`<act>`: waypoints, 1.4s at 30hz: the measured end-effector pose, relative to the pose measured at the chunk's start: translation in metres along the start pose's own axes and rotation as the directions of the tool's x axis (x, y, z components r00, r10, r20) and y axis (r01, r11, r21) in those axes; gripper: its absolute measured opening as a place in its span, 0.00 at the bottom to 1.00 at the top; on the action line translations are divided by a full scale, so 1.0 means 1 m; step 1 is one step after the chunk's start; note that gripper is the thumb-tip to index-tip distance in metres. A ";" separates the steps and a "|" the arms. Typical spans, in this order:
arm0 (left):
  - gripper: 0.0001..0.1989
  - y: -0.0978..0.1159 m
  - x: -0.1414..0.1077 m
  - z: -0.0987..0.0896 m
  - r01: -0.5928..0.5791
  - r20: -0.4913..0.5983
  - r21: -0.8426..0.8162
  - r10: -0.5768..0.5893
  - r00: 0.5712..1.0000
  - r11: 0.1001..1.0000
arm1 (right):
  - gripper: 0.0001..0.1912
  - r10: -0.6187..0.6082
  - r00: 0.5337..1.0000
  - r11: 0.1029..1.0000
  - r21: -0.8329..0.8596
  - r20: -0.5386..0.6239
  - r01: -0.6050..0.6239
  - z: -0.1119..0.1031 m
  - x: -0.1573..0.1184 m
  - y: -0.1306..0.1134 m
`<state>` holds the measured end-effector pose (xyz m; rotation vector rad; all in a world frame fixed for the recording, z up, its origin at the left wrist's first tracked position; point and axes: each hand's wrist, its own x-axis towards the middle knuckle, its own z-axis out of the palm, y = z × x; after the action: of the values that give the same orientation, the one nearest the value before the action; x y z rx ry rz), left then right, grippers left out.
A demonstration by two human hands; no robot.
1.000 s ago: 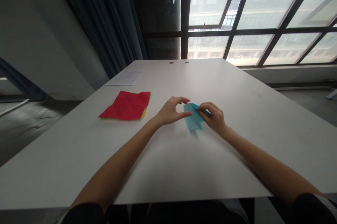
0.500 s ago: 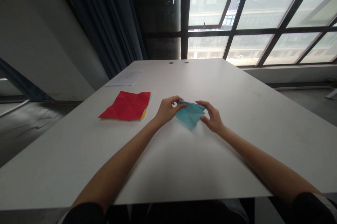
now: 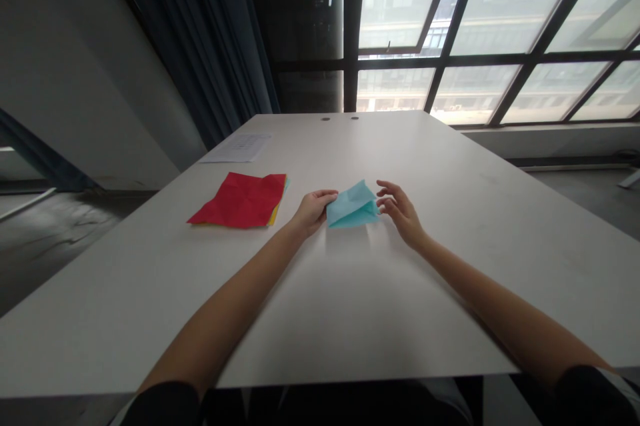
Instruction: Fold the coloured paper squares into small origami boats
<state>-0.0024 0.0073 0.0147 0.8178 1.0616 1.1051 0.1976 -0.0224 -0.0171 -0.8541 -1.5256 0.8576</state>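
Note:
A folded sheet of light blue paper [image 3: 354,205] is held just above the white table, its layers parted along the lower right. My left hand [image 3: 314,208] pinches its left edge between thumb and fingers. At the paper's right edge is my right hand [image 3: 400,211], fingers apart and slightly curled; the fingertips are very near the paper, and I cannot tell whether they touch it.
Creased red paper [image 3: 243,201] lies on the left of the white table [image 3: 350,319], over yellow paper [image 3: 273,215] and a bluish sheet. Farther back is a printed white sheet [image 3: 237,148]. A blue curtain [image 3: 200,46] hangs behind the table's left side.
The blue paper has been turned, so its downward point is gone and a folded opening faces right. My right hand has let go, its fingers now spread. My left hand has shifted slightly down.

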 end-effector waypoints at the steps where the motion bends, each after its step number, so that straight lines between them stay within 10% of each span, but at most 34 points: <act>1: 0.05 -0.001 0.001 0.000 0.017 -0.013 -0.002 -0.017 1.000 1.000 | 0.24 -0.029 1.000 0.997 -0.065 0.002 0.029 -0.001 0.000 0.000; 9: 0.03 -0.006 0.007 -0.004 0.063 -0.026 0.035 -0.062 0.998 0.997 | 0.21 -0.108 0.992 0.951 -0.285 0.073 0.124 -0.004 0.000 -0.001; 29: 0.03 -0.005 0.002 -0.004 0.211 0.122 0.098 -0.222 0.967 0.973 | 0.17 0.060 0.998 0.998 -0.006 -0.022 -0.061 -0.002 0.004 -0.011; 42: 0.08 -0.008 0.008 -0.006 -0.013 -0.047 0.013 0.014 0.999 1.000 | 0.20 -0.083 0.994 0.937 -0.345 -0.077 0.051 -0.004 0.001 0.004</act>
<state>-0.0051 0.0127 0.0036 0.8134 1.1050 1.1352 0.2020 -0.0193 -0.0201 -1.0706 -1.6391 0.5010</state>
